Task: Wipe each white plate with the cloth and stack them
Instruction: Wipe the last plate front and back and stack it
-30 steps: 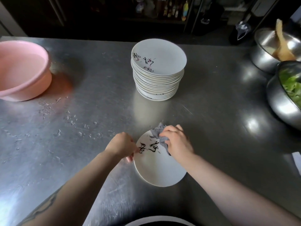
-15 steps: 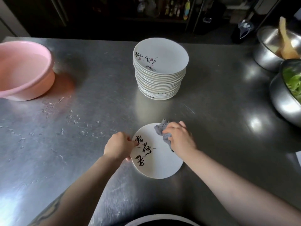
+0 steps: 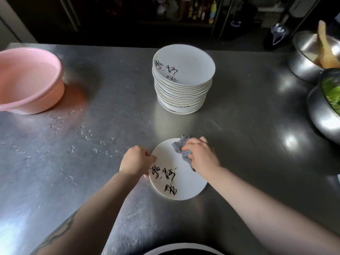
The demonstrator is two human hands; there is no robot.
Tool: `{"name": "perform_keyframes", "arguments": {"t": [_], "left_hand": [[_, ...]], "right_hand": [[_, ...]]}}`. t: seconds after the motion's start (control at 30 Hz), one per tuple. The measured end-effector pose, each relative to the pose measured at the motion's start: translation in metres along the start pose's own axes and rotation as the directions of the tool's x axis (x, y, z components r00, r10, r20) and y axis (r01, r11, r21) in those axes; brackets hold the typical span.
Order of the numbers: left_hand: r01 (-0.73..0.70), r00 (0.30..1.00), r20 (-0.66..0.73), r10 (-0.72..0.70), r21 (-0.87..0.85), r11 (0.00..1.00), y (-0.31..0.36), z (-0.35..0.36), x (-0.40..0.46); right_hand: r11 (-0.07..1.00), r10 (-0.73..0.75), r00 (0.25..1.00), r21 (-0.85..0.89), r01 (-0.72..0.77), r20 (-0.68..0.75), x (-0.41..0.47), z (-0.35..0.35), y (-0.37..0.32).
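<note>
A white plate [image 3: 185,181] with black brush lettering lies on the steel counter in front of me. My left hand [image 3: 135,161] pinches its left rim. My right hand [image 3: 201,154] grips a crumpled grey cloth [image 3: 181,144] and presses it onto the plate's far right part. Farther back at the centre stands a tall stack of white plates [image 3: 182,83], the top one showing the same lettering.
A pink basin [image 3: 27,81] sits at the far left, with water drops on the steel counter [image 3: 73,144] near it. Two steel bowls stand at the right: one [image 3: 309,57] with a wooden spoon, one [image 3: 323,105] with greens. A white rim [image 3: 180,250] shows at the bottom edge.
The plate has turned under my hands, so the lettering now sits lower and nearer me. My right hand with the cloth stays on the far right part of the plate.
</note>
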State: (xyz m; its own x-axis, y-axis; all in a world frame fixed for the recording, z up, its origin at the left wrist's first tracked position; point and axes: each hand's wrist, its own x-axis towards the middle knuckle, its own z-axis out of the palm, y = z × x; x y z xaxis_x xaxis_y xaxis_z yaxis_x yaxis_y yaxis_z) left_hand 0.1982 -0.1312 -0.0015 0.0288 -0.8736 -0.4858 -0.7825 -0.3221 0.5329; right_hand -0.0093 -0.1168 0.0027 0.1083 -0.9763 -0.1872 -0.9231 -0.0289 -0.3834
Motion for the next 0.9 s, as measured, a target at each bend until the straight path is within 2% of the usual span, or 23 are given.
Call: {"name": "perform_keyframes", "arguments": {"t": [0.13,0.3,0.4,0.5,0.67,0.73,0.77,0.83,0.9], "left_hand": [[0.059,0.998,-0.029,-0.064,-0.144,0.988,-0.007,0.005,-0.006],[0.087,0.994,-0.049,-0.101,-0.232,0.969,-0.009,0.011,-0.013],[0.09,0.992,-0.066,-0.11,-0.249,0.964,-0.012,0.015,-0.019],[0.086,0.988,-0.103,-0.118,-0.27,0.959,-0.012,0.018,-0.026],[0.066,0.988,-0.113,-0.1,-0.274,0.959,-0.013,0.018,-0.035],[0.017,0.99,-0.135,-0.043,-0.186,0.982,-0.019,0.015,-0.041],[-0.036,0.979,-0.204,0.012,-0.113,0.993,-0.024,0.015,-0.045],[-0.214,0.905,-0.37,0.21,0.03,0.976,-0.031,0.019,-0.062],[-0.427,0.817,-0.369,0.442,0.127,0.895,-0.035,0.031,-0.079]], "right_hand": [[0.996,0.045,0.998,-0.079,-0.042,0.039,-0.008,-0.012,0.009],[0.994,0.089,0.982,-0.07,-0.078,0.168,-0.04,-0.02,0.009],[0.997,0.077,0.975,0.005,-0.08,0.21,-0.066,-0.014,0.002],[0.996,0.003,0.973,0.09,-0.025,0.233,-0.077,0.002,-0.016],[0.979,-0.066,0.979,0.204,0.025,0.193,-0.074,0.022,-0.035],[0.949,-0.033,0.991,0.315,-0.01,0.129,-0.077,0.015,-0.025],[0.917,0.012,0.998,0.396,-0.037,0.065,-0.08,0.009,-0.018],[0.843,0.126,0.989,0.533,-0.067,-0.076,-0.089,-0.003,-0.002],[0.804,0.193,0.969,0.591,-0.066,-0.155,-0.098,-0.01,0.011]]}}
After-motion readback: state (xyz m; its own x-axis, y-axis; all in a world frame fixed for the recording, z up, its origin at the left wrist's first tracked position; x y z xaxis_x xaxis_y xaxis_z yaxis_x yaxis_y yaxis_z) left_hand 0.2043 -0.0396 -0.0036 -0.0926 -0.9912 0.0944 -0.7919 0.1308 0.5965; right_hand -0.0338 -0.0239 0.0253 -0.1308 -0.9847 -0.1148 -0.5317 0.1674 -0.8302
